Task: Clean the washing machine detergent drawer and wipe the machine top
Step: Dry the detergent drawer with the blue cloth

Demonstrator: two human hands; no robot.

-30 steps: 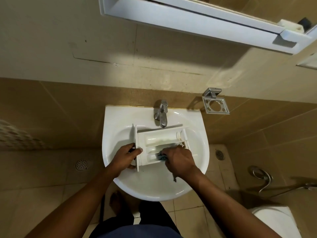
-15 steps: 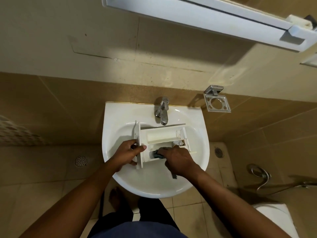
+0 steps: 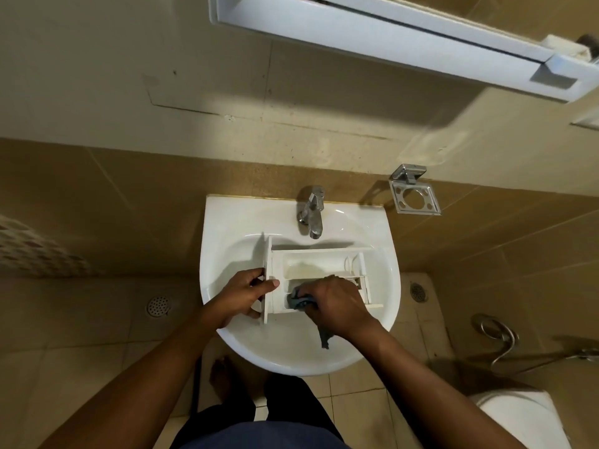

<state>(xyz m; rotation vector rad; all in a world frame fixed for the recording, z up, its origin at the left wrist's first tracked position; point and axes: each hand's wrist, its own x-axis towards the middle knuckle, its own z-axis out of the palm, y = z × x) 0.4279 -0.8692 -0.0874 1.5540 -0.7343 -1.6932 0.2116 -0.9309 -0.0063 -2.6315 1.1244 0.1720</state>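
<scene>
- Beige floor tiles (image 3: 81, 367) fill the bottom of the view, and a bare foot (image 3: 220, 374) stands under the bowl of a white washbasin (image 3: 291, 361).
- The left hand (image 3: 240, 298) grips the front panel (image 3: 267, 280) of the detergent drawer (image 3: 317, 264), thumb over the inner face and fingers curled behind, steadying it.
- The drawer lies across the basin, panel to the left, compartments facing up.
- The right hand (image 3: 337, 306) is closed round a grey-blue cloth (image 3: 299, 301) wadded into the nearest compartment. A tail of the cloth hangs below the wrist.
- The step in hand looks like scrubbing the drawer's compartments. The machine top is out of view and seems yet to be wiped.
- The larger far compartment appears to carry a brownish film, so the next move likely calls for shifting the wad there and working the corners against a firm left-hand hold.
- A chrome tap (image 3: 311, 215) stands just behind the drawer, with no water visible.
- Farther up the wall are a metal holder (image 3: 415, 197) and a white mirror frame (image 3: 372, 34).
</scene>
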